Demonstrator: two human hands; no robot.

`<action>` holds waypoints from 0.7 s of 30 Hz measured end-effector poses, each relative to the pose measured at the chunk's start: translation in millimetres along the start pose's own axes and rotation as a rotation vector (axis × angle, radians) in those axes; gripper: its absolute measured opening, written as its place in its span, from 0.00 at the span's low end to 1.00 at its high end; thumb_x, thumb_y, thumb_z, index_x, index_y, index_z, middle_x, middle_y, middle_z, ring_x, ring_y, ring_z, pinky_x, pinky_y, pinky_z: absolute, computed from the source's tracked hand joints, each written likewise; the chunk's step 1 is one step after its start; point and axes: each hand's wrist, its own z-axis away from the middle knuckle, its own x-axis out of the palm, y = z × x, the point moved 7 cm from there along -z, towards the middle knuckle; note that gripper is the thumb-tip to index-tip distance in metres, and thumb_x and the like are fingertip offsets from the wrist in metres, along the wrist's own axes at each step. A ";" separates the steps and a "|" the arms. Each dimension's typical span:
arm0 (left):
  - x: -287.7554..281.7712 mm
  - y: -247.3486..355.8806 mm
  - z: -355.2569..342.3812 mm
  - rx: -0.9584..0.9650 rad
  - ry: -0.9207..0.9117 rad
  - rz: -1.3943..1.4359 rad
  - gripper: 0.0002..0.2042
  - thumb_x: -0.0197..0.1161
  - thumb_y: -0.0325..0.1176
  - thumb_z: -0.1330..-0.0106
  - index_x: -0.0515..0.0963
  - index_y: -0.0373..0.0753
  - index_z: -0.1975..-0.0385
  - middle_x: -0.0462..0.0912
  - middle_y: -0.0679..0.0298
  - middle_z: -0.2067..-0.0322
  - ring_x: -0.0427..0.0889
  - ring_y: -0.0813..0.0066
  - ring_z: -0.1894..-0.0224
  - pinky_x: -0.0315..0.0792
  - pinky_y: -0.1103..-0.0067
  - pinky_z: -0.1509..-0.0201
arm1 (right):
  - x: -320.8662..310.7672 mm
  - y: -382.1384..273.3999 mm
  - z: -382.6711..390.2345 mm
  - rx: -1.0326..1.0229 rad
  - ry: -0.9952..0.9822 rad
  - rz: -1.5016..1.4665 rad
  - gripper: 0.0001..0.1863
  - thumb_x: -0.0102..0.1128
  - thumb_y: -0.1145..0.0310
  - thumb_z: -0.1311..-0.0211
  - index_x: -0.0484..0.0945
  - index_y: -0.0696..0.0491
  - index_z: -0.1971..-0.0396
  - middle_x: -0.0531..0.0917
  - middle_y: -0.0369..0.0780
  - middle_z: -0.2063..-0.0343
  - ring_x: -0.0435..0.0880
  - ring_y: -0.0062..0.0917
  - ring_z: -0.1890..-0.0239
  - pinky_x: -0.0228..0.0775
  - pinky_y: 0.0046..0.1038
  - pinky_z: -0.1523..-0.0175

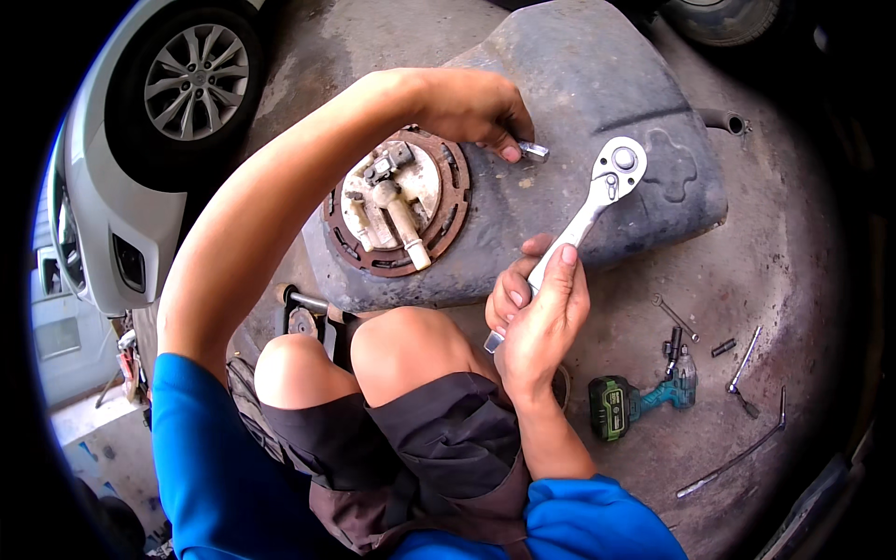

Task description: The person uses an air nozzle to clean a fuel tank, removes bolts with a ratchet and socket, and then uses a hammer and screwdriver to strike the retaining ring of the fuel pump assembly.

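My right hand [551, 322] is wrapped round the handle of a silver ratchet wrench [581, 222], whose round head points up and away over the tank. My left hand [481, 114] reaches across the tank and pinches a short shiny metal piece [534, 150] with a squared end; the rest of it is hidden by the fingers. Under both hands lies a dark grey fuel tank [560, 84]. On its left part sits a whitish fuel pump unit [397, 201] with pipe stubs and a connector, inside a rusty slotted ring [455, 207]. My left forearm passes over the ring's upper left edge.
On the floor at right lie a teal cordless impact driver [658, 397], a spanner [676, 317], a black socket [723, 347], a ratchet-like bar [744, 359] and a bent bar [737, 462]. A pipe [723, 120] juts from behind the tank. A white car [103, 177] stands at left.
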 end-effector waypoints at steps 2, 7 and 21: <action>0.5 -3.6 1.9 -0.018 -0.001 0.069 0.17 0.64 0.36 0.37 0.79 0.30 0.53 0.83 0.52 0.58 0.81 0.59 0.52 0.71 0.69 0.46 | 7.6 11.6 0.5 0.059 0.030 -0.099 0.21 0.38 0.51 0.23 0.68 0.56 0.63 0.63 0.30 0.83 0.57 0.11 0.86 0.48 0.17 0.84; 0.2 -9.5 7.0 0.019 0.024 0.110 0.17 0.63 0.35 0.37 0.78 0.29 0.54 0.83 0.53 0.61 0.81 0.58 0.54 0.70 0.69 0.47 | 17.6 21.6 1.6 0.076 -0.040 0.052 0.20 0.40 0.53 0.23 0.69 0.57 0.64 0.61 0.28 0.85 0.56 0.10 0.87 0.47 0.17 0.85; -1.5 -8.6 12.0 0.044 0.007 0.108 0.16 0.65 0.33 0.38 0.79 0.30 0.54 0.84 0.53 0.64 0.81 0.65 0.60 0.72 0.70 0.52 | 5.1 -13.6 18.0 -0.202 0.118 0.024 0.23 0.38 0.48 0.24 0.67 0.55 0.65 0.60 0.28 0.86 0.55 0.10 0.88 0.46 0.16 0.86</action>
